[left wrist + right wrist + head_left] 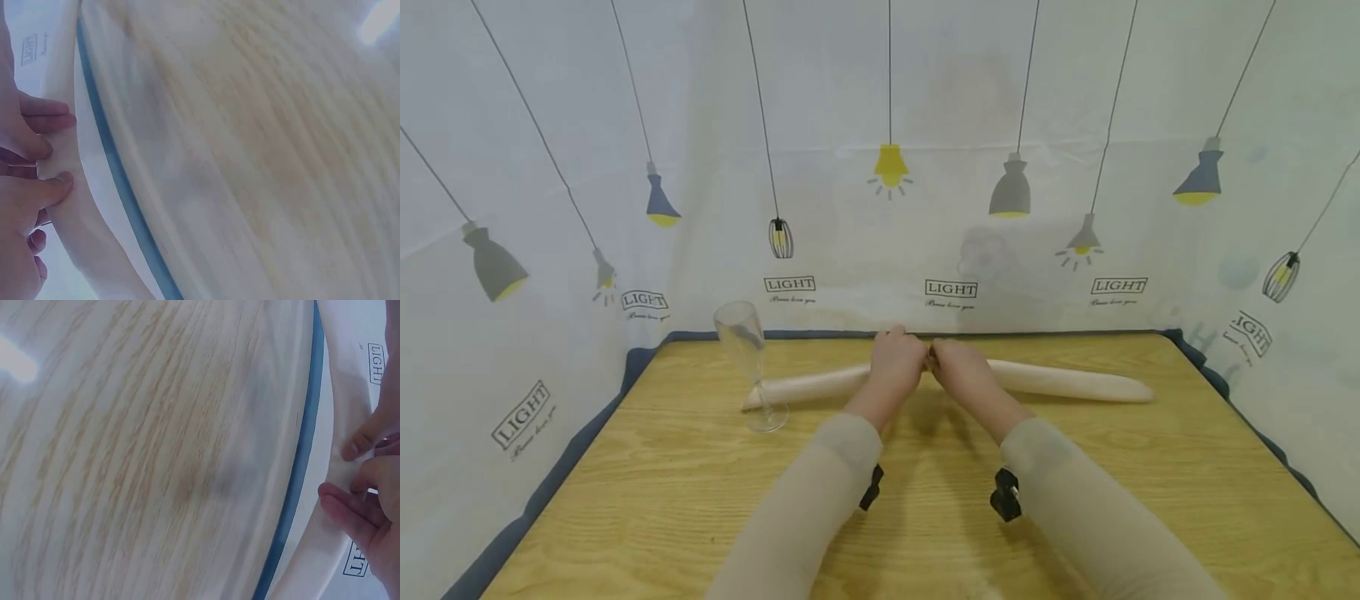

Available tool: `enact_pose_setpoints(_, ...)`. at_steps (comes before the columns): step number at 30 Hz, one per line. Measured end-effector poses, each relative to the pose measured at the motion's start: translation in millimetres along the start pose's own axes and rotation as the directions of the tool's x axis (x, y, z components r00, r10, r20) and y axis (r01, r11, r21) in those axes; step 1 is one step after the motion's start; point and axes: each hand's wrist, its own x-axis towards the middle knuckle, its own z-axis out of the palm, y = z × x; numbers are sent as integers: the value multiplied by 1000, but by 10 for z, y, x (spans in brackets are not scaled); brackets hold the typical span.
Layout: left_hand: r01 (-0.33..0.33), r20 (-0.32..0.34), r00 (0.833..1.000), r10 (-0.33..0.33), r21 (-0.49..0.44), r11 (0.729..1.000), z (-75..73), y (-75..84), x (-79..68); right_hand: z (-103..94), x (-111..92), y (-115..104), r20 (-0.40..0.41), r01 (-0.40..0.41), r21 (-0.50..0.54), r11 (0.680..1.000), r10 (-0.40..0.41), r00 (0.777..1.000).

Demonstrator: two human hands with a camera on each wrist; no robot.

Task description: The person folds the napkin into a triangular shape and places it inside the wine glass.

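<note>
A long cream strip (1067,381), which looks like folded cloth, stretches sideways near the table's back edge. Its middle is lifted, and both ends droop outward. My left hand (897,364) and right hand (964,371) pinch it side by side at the middle, almost touching. In the left wrist view, thumbs and fingertips press into the strip (94,247); the right wrist view has the same pinch on the strip (306,569). A clear flute glass (741,332) stands upright at the left, in front of the strip's left end.
The wood-grain table (685,500) ends at a dark blue border (820,334) along the back and sides. Behind it hangs a white sheet (850,250) printed with lamps and "LIGHT" labels. A black wrist device (1006,495) shows under the right sleeve.
</note>
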Motion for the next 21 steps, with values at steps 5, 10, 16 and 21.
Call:
enact_pose_setpoints(5,-1,-26,1000,0,-11,1000,-68,-40,-6,-22,11,-36,-47,-11,11,1000,11,999)
enact_pose_setpoints(10,-17,-123,992,16,-11,1000,-130,-75,-24,-81,9,-66,-173,30,-52,998,-38,984)
enact_pose_setpoints(16,-54,-389,919,61,31,998,-241,-133,-38,-198,-1,-107,-394,73,-222,972,-158,906)
enact_pose_setpoints(21,-74,-563,824,61,-1,997,-350,-190,-11,-355,28,-158,-488,45,-316,948,-203,849)
